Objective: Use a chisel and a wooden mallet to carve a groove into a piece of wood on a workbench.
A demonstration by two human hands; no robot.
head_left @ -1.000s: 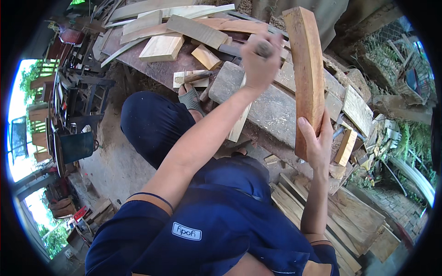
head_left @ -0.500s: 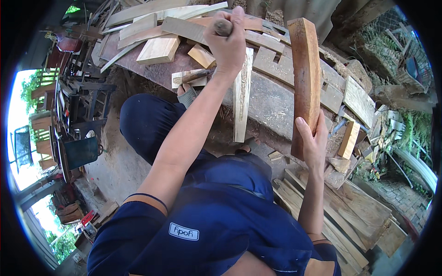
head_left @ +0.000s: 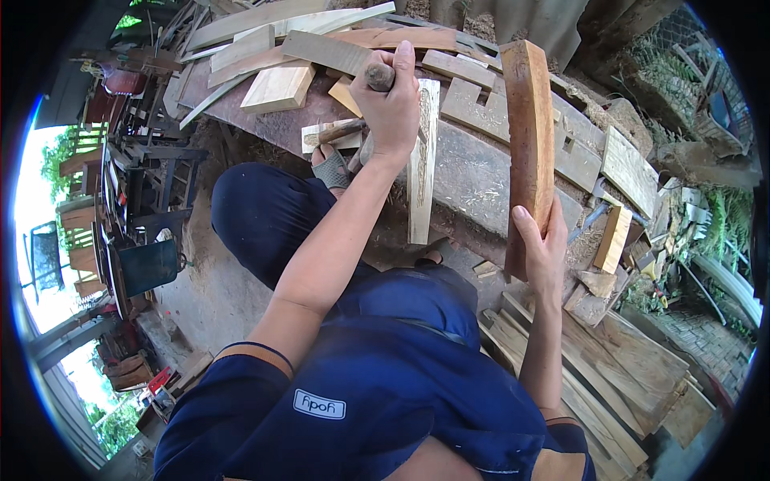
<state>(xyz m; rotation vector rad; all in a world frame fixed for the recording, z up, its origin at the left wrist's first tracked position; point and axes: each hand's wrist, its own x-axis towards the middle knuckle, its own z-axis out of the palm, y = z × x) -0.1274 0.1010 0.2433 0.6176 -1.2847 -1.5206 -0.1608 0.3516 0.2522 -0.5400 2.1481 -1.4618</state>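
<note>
My left hand [head_left: 387, 116] is closed in a fist round the wooden handle [head_left: 379, 78] of a chisel; its blade is mostly hidden behind the hand. Beside that fist lies a pale narrow board [head_left: 420, 180] with a rough groove cut in its face and chips in it. My right hand [head_left: 544, 244] grips the lower end of a thick brown wooden bar [head_left: 529, 128], held raised over the bench. To the left of my left wrist, another wooden-handled tool [head_left: 343, 129] rests on a small pale block [head_left: 310, 142], close to my foot [head_left: 330, 170].
The low bench [head_left: 473, 180] is strewn with shavings. Pale blocks [head_left: 278, 86] and long strips pile up at its far left, notched boards [head_left: 473, 108] along its far side. At right lies a handsaw-like blue-metal tool [head_left: 589, 220]. Planks [head_left: 618, 369] are stacked at lower right.
My left hand has come down nearer to me with the chisel, beside the grooved board. The bar in my right hand has dipped slightly.
</note>
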